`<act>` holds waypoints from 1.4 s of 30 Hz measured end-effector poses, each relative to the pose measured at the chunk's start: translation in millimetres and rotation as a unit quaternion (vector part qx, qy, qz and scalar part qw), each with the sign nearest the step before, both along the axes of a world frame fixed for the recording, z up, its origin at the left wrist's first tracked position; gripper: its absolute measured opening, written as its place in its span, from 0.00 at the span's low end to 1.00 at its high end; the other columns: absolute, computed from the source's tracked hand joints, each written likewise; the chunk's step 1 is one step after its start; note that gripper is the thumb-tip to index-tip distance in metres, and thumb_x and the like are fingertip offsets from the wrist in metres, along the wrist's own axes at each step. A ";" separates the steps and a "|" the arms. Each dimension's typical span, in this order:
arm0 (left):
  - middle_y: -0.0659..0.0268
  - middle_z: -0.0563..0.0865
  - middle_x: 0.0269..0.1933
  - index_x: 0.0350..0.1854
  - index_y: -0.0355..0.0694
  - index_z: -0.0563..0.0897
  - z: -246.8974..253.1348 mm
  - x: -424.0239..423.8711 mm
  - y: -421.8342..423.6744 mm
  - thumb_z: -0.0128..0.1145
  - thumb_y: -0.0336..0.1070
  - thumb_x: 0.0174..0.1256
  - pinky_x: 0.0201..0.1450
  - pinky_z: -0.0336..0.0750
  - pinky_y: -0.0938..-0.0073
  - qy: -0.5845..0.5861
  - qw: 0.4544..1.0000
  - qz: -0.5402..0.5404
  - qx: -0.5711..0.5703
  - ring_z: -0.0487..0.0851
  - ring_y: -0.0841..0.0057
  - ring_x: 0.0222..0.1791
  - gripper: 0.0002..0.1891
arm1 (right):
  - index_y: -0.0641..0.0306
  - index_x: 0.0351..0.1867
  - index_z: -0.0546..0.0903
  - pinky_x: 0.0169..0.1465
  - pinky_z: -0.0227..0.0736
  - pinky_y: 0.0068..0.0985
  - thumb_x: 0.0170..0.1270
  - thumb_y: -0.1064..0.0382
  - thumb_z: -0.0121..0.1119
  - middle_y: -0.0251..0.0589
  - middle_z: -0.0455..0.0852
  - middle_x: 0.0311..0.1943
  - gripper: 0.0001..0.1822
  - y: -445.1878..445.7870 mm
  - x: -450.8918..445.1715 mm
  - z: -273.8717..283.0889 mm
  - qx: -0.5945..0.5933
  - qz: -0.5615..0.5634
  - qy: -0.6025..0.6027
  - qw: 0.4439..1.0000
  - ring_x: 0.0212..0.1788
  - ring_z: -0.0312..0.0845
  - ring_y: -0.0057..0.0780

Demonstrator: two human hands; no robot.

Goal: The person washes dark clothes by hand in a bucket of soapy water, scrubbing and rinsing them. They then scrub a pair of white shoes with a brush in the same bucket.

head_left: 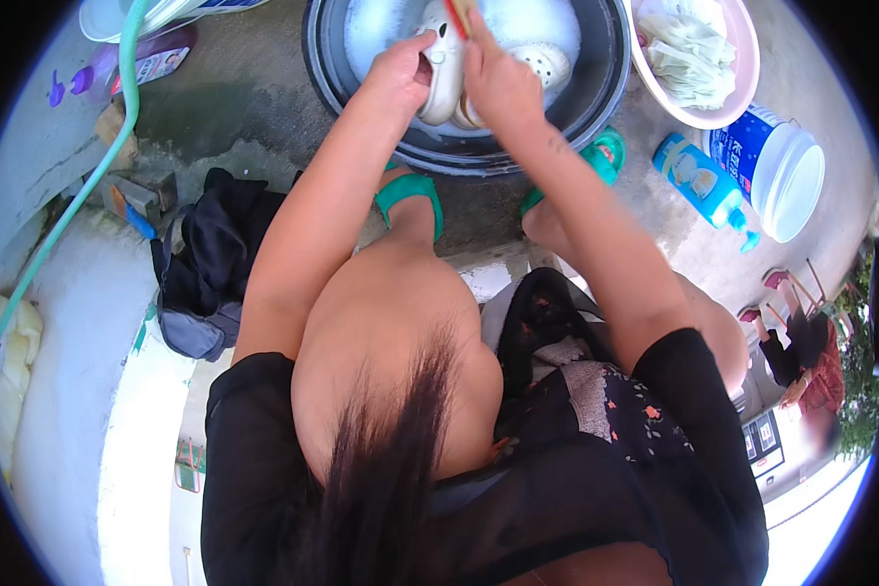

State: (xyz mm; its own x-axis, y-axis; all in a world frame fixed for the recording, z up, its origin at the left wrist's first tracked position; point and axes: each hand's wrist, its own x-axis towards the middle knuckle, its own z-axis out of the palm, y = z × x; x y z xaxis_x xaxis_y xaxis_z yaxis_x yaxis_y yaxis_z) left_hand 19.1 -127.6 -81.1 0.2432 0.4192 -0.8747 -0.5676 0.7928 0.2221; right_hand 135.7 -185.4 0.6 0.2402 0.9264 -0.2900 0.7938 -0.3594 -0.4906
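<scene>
Over a black basin (601,95) of sudsy water, my left hand (403,72) grips a white perforated clog (445,84) by its side. My right hand (503,80) holds a brush (460,16) with a red and wood-coloured body against the upper part of that clog. Its bristles are hidden at this angle. Another white clog (544,64) with round holes lies in the basin, partly behind my right hand. Pale foam (373,33) covers much of the water.
To the right are a pink basin (746,66) with pale wet cloth (685,58), a blue pump bottle (699,179) and a white-lidded bucket (792,183). A green hose (128,80), a purple bottle (106,69) and black clothing (220,242) lie left. A person (813,359) sits far right.
</scene>
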 end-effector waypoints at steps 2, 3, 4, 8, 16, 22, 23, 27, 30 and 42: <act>0.51 0.85 0.52 0.53 0.30 0.78 3.0 0.5 6.5 0.57 0.27 0.68 0.62 0.77 0.54 -0.015 1.000 0.016 -0.022 0.84 0.58 0.52 0.14 | 0.44 0.73 0.69 0.37 0.78 0.51 0.74 0.54 0.50 0.62 0.84 0.25 0.26 6.2 -0.1 -4.3 -0.002 -0.009 -0.018 1.000 0.29 0.83 0.62; 0.51 0.85 0.52 0.53 0.30 0.79 -1.4 -5.1 14.0 0.57 0.28 0.68 0.62 0.76 0.53 -0.002 0.999 0.027 -0.045 0.84 0.57 0.53 0.13 | 0.44 0.73 0.68 0.37 0.79 0.50 0.74 0.54 0.50 0.62 0.85 0.25 0.26 -5.1 -8.2 1.8 -0.012 0.008 0.008 1.000 0.29 0.83 0.61; 0.51 0.85 0.52 0.50 0.30 0.79 3.3 -14.0 20.9 0.56 0.28 0.69 0.61 0.77 0.52 -0.007 0.998 0.052 -0.047 0.84 0.57 0.52 0.11 | 0.44 0.73 0.68 0.37 0.79 0.50 0.74 0.54 0.50 0.61 0.85 0.25 0.27 -27.7 -20.5 15.9 -0.021 0.032 0.038 0.999 0.29 0.83 0.61; 0.51 0.85 0.51 0.51 0.29 0.79 -20.5 -26.0 26.5 0.55 0.28 0.69 0.63 0.76 0.56 0.013 0.997 0.076 -0.013 0.83 0.59 0.53 0.12 | 0.43 0.75 0.65 0.34 0.79 0.48 0.74 0.56 0.49 0.56 0.83 0.21 0.28 -75.0 -33.2 33.5 0.039 0.082 0.064 0.994 0.25 0.83 0.57; 0.48 0.79 0.61 0.63 0.29 0.72 -27.0 -32.5 30.0 0.47 0.27 0.72 0.71 0.68 0.48 -0.083 0.989 0.118 -0.036 0.76 0.53 0.64 0.19 | 0.44 0.74 0.67 0.29 0.78 0.48 0.73 0.54 0.49 0.57 0.83 0.21 0.28 -39.9 -37.3 28.2 0.015 0.089 0.027 0.996 0.24 0.82 0.56; 0.51 0.83 0.55 0.57 0.29 0.75 -52.5 -18.5 0.7 0.55 0.25 0.67 0.67 0.73 0.57 -0.107 0.993 0.057 0.008 0.81 0.59 0.57 0.17 | 0.36 0.73 0.68 0.26 0.77 0.51 0.73 0.52 0.50 0.53 0.83 0.19 0.26 -1.5 -19.8 5.0 0.043 0.093 -0.079 0.992 0.21 0.81 0.56; 0.51 0.83 0.55 0.57 0.29 0.75 31.0 9.9 -1.4 0.55 0.23 0.66 0.67 0.73 0.57 -0.021 1.000 0.021 0.004 0.82 0.59 0.57 0.17 | 0.38 0.72 0.69 0.25 0.76 0.50 0.73 0.51 0.48 0.52 0.82 0.18 0.26 14.6 0.2 -13.8 0.052 0.057 -0.106 0.991 0.19 0.80 0.56; 0.52 0.83 0.54 0.57 0.30 0.76 20.5 -9.8 14.4 0.50 0.25 0.68 0.67 0.73 0.58 -0.026 0.999 0.020 -0.044 0.82 0.60 0.57 0.16 | 0.39 0.72 0.69 0.25 0.76 0.50 0.73 0.53 0.50 0.53 0.81 0.18 0.26 -3.7 -19.1 7.2 0.026 0.061 -0.054 0.996 0.20 0.80 0.55; 0.51 0.83 0.52 0.54 0.28 0.77 -57.6 -35.9 13.8 0.45 0.29 0.70 0.65 0.75 0.57 -0.042 0.996 0.071 -0.013 0.82 0.61 0.55 0.15 | 0.38 0.74 0.68 0.25 0.75 0.49 0.72 0.57 0.53 0.53 0.80 0.21 0.28 -55.4 -37.1 39.4 0.025 0.122 0.014 0.992 0.22 0.81 0.54; 0.53 0.86 0.50 0.55 0.29 0.79 -1.1 -21.1 11.1 0.46 0.34 0.73 0.58 0.79 0.59 -0.005 1.000 -0.013 -0.021 0.85 0.62 0.51 0.16 | 0.34 0.75 0.65 0.30 0.76 0.49 0.73 0.57 0.52 0.52 0.80 0.22 0.29 -56.5 -29.1 51.6 0.012 0.110 0.019 0.994 0.23 0.79 0.55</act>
State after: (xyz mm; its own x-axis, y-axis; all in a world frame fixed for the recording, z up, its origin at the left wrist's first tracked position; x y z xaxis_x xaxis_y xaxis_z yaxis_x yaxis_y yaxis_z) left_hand -2.0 -116.5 -82.1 0.2617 0.3751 -0.8893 -0.5495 0.8154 0.1822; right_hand 106.6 -241.9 52.3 0.0200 0.9619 -0.2728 0.8329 -0.1670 -0.5276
